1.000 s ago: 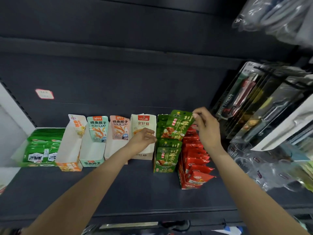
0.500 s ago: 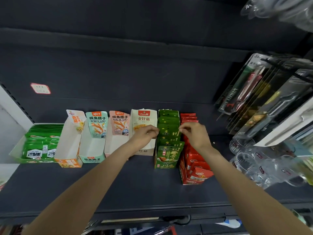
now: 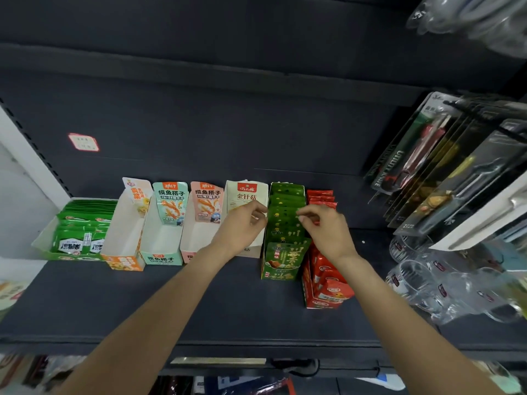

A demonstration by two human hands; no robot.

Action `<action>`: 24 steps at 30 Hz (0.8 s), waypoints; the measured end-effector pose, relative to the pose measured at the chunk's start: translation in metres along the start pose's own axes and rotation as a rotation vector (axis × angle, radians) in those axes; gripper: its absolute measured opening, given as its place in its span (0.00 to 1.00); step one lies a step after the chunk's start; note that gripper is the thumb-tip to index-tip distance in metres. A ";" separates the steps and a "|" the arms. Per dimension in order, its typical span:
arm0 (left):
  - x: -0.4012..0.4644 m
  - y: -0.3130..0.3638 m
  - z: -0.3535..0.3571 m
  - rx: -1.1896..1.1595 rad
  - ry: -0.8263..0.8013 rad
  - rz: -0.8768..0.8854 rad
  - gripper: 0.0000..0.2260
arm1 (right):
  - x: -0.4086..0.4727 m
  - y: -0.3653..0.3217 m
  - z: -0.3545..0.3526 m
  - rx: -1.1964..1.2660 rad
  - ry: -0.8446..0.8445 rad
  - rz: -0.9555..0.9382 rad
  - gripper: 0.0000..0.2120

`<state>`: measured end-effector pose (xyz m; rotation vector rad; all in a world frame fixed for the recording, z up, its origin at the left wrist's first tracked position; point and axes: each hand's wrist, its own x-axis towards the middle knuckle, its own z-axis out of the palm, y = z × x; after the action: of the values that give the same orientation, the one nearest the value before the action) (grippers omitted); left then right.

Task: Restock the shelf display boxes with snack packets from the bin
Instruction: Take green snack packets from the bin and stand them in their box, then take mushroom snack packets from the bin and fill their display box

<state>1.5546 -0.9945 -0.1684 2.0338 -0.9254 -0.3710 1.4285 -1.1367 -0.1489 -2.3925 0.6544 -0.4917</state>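
Left hand (image 3: pixel 245 226) and right hand (image 3: pixel 325 226) pinch green packets (image 3: pixel 285 218) standing in green display box (image 3: pixel 278 276) on shelf (image 3: pixel 199 303)

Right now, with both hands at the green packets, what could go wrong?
1. The dark green cardboard display box looks packed full; pressing on its green snack packets may crease them or pop some out.
2. The right hand hovers over the red snack packets and might knock them.

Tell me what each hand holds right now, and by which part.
Both the left hand and right hand pinch the top edges of the green packets standing in the green display box, one at each side.
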 end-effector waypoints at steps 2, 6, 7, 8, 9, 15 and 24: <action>-0.019 0.002 -0.010 0.085 0.113 0.057 0.09 | -0.008 -0.012 0.001 0.084 -0.011 0.001 0.09; -0.066 -0.009 -0.033 0.184 0.276 0.016 0.09 | -0.023 -0.043 0.024 0.108 -0.109 -0.065 0.10; -0.079 -0.015 -0.040 0.194 0.303 -0.013 0.09 | -0.028 -0.052 0.033 0.118 -0.139 -0.083 0.11; -0.091 -0.022 -0.047 0.205 0.322 -0.042 0.09 | -0.034 -0.061 0.044 0.129 -0.171 -0.098 0.11; -0.104 -0.031 -0.054 0.214 0.325 -0.072 0.09 | -0.039 -0.069 0.055 0.138 -0.201 -0.111 0.11; -0.191 -0.107 -0.111 0.251 0.212 -0.313 0.11 | -0.081 -0.128 0.141 0.118 -0.430 -0.115 0.12; -0.302 -0.231 -0.226 0.174 0.166 -0.486 0.09 | -0.140 -0.265 0.292 0.092 -0.657 -0.117 0.14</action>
<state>1.5836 -0.5594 -0.2403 2.4034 -0.3634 -0.3820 1.5446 -0.7420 -0.2256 -2.3125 0.1911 0.2213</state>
